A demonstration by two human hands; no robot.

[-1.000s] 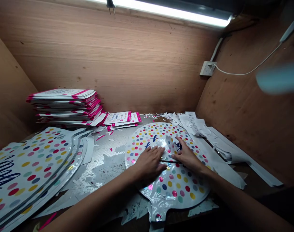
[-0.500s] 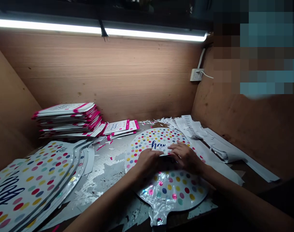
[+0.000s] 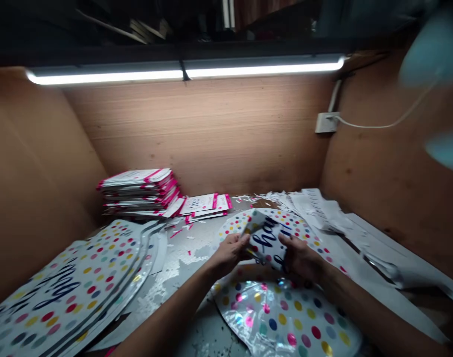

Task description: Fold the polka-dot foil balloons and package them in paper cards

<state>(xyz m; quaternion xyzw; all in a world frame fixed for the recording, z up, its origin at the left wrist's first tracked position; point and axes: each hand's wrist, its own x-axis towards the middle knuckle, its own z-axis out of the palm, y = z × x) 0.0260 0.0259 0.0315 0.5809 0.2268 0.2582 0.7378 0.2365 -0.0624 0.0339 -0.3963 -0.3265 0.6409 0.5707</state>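
A flat white foil balloon [image 3: 286,317] with coloured dots lies in front of me, its near part glossy. Pinched between thumb and fingers of my left hand [image 3: 229,252] is the left side of a raised, folded part with dark blue lettering. My right hand [image 3: 302,257] grips the right side of that same part, thumb on top. Behind the hands, more dotted white surface shows flat on the table; whether it is one piece with the held part, I cannot tell. Some of my right fingers are hidden behind the foil.
Several flat dotted balloons [image 3: 96,267] lie overlapping on the left. Behind them stands a stack of pink-edged white packets [image 3: 139,193], with a few loose packets [image 3: 206,204] beside it. White paper strips [image 3: 334,213] spread along the right. A white socket [image 3: 326,122] is on the back wall.
Both hands have lifted and folded up the lettered middle of the foil, so more lettering shows, now tilted. The view has shifted, with the workbench things appearing farther right and lower.
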